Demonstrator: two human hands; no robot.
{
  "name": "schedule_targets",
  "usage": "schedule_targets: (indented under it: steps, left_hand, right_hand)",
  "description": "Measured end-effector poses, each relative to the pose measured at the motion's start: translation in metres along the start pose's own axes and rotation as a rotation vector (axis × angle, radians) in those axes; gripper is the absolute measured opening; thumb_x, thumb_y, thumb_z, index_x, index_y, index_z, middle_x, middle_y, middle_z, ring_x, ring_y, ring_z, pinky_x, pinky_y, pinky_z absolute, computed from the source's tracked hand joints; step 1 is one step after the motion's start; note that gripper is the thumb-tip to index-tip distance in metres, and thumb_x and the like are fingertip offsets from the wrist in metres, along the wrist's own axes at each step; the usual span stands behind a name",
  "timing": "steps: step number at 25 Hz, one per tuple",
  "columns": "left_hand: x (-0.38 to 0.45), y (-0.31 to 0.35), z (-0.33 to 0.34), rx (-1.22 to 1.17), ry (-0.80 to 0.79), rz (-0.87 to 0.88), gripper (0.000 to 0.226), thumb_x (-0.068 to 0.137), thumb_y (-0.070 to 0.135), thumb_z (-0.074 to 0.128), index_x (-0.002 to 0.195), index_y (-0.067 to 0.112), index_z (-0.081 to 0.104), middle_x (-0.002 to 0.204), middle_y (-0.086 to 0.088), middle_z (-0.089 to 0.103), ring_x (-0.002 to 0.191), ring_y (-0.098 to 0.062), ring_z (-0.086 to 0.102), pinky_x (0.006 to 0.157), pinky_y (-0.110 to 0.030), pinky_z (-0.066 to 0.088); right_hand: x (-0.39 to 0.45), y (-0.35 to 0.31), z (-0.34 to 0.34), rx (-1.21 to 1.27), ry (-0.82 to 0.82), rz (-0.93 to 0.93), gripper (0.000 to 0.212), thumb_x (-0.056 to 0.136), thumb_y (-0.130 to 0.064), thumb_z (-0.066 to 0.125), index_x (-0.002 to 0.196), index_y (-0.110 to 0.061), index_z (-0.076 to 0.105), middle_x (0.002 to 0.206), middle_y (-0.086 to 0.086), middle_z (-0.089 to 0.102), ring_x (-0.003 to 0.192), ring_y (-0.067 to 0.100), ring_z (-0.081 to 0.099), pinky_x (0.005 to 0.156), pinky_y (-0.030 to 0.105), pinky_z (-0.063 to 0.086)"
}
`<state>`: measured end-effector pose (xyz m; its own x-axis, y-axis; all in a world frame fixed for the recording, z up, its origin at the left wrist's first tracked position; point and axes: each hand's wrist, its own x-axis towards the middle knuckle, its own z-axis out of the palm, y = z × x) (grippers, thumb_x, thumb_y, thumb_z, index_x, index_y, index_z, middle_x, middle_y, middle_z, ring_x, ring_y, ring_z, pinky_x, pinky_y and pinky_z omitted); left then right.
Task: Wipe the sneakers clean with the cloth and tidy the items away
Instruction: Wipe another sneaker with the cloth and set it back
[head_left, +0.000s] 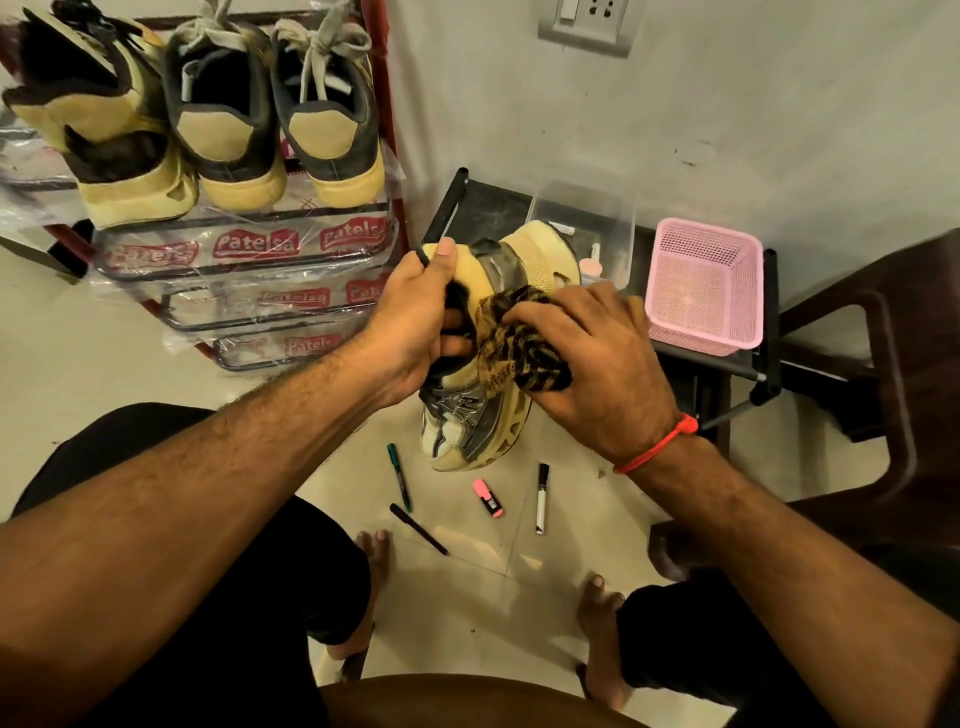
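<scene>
While the left hand (415, 322) grips the sneaker (480, 364) by its collar, held above the floor, the right hand (592, 358) closes around the striped cloth (519, 338) against the sidewall; firm, short strokes along the sole edge should serve best.

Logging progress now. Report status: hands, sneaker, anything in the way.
Left hand gripping sneaker at the collar. Right hand pressing cloth on its side. Pens and highlighter loose on floor below.
</scene>
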<state>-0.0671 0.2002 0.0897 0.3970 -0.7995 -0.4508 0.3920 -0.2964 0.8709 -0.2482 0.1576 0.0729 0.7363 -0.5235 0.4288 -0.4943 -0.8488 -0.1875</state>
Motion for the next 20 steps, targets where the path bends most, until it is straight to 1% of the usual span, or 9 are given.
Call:
schedule_targets:
  steps: [2, 4, 5, 9, 12, 15, 18, 19, 20]
  left_hand:
    - [-0.004, -0.001, 0.005, 0.012, -0.025, 0.022, 0.038, 0.108, 0.041, 0.041, 0.132, 0.013, 0.048, 0.116, -0.016, 0.069, 0.091, -0.026, 0.072, 0.077, -0.048, 0.063]
    - [-0.008, -0.002, 0.01, 0.089, -0.053, 0.063, 0.034, 0.108, 0.041, 0.04, 0.13, 0.016, 0.048, 0.109, -0.007, 0.067, 0.086, -0.019, 0.07, 0.062, -0.034, 0.058]
    - [-0.01, -0.004, 0.011, 0.136, -0.06, 0.092, 0.034, 0.108, 0.041, 0.04, 0.13, 0.017, 0.048, 0.109, -0.004, 0.067, 0.085, -0.015, 0.07, 0.06, -0.03, 0.056]
    - [-0.018, -0.007, 0.016, 0.326, -0.074, 0.217, 0.031, 0.108, 0.041, 0.037, 0.127, 0.018, 0.045, 0.111, -0.001, 0.066, 0.095, -0.015, 0.069, 0.068, -0.039, 0.064]
    - [-0.023, -0.01, 0.018, 0.408, -0.092, 0.268, 0.03, 0.108, 0.041, 0.037, 0.123, 0.015, 0.043, 0.097, -0.009, 0.059, 0.082, -0.023, 0.061, 0.068, -0.05, 0.061]
    - [-0.025, -0.017, 0.022, 0.447, -0.13, 0.266, 0.032, 0.108, 0.04, 0.036, 0.123, 0.013, 0.041, 0.095, -0.015, 0.053, 0.079, -0.024, 0.055, 0.066, -0.051, 0.061]
    - [-0.023, -0.017, 0.019, 0.338, -0.138, 0.258, 0.029, 0.109, 0.041, 0.034, 0.121, 0.017, 0.046, 0.105, -0.011, 0.061, 0.086, -0.027, 0.062, 0.065, -0.041, 0.059]
    - [-0.021, -0.014, 0.017, 0.253, -0.112, 0.253, 0.029, 0.109, 0.041, 0.035, 0.12, 0.018, 0.048, 0.113, -0.01, 0.064, 0.096, -0.026, 0.066, 0.071, -0.042, 0.061]
    - [-0.018, -0.011, 0.015, 0.165, -0.068, 0.246, 0.031, 0.109, 0.042, 0.036, 0.121, 0.018, 0.05, 0.12, -0.011, 0.065, 0.106, -0.026, 0.067, 0.081, -0.047, 0.061]
  right_hand:
    - [0.005, 0.002, -0.002, 0.011, 0.053, 0.032, 0.052, 0.083, -0.047, 0.057, 0.126, -0.018, 0.06, 0.117, 0.009, 0.061, 0.108, 0.028, 0.049, 0.087, 0.044, 0.041]
    - [0.011, 0.002, -0.004, 0.046, 0.101, 0.068, 0.05, 0.084, -0.044, 0.058, 0.127, -0.017, 0.061, 0.119, 0.01, 0.061, 0.109, 0.028, 0.047, 0.089, 0.045, 0.041]
    - [0.013, 0.002, -0.004, 0.066, 0.117, 0.078, 0.049, 0.085, -0.041, 0.059, 0.126, -0.015, 0.062, 0.12, 0.012, 0.06, 0.109, 0.03, 0.048, 0.09, 0.046, 0.042]
    - [0.017, 0.004, -0.002, 0.152, 0.151, 0.13, 0.047, 0.084, -0.034, 0.064, 0.126, -0.012, 0.062, 0.12, 0.013, 0.059, 0.108, 0.032, 0.052, 0.092, 0.049, 0.047]
    - [0.02, 0.002, 0.0, 0.176, 0.169, 0.195, 0.049, 0.083, -0.037, 0.059, 0.126, -0.015, 0.061, 0.119, 0.011, 0.058, 0.109, 0.03, 0.051, 0.093, 0.047, 0.046]
    - [0.023, 0.003, -0.001, 0.206, 0.205, 0.271, 0.048, 0.083, -0.036, 0.053, 0.126, -0.016, 0.06, 0.12, 0.01, 0.057, 0.11, 0.029, 0.05, 0.094, 0.047, 0.046]
    - [0.025, 0.0, -0.002, 0.182, 0.232, 0.212, 0.045, 0.084, -0.031, 0.062, 0.124, -0.011, 0.062, 0.118, 0.013, 0.058, 0.109, 0.03, 0.051, 0.093, 0.046, 0.046]
    - [0.022, -0.004, 0.001, 0.165, 0.233, 0.161, 0.044, 0.083, -0.029, 0.066, 0.122, -0.009, 0.064, 0.116, 0.015, 0.059, 0.108, 0.031, 0.051, 0.093, 0.046, 0.047]
    - [0.016, -0.008, 0.005, 0.148, 0.224, 0.107, 0.043, 0.082, -0.028, 0.068, 0.12, -0.007, 0.065, 0.114, 0.018, 0.06, 0.106, 0.032, 0.052, 0.091, 0.046, 0.048]
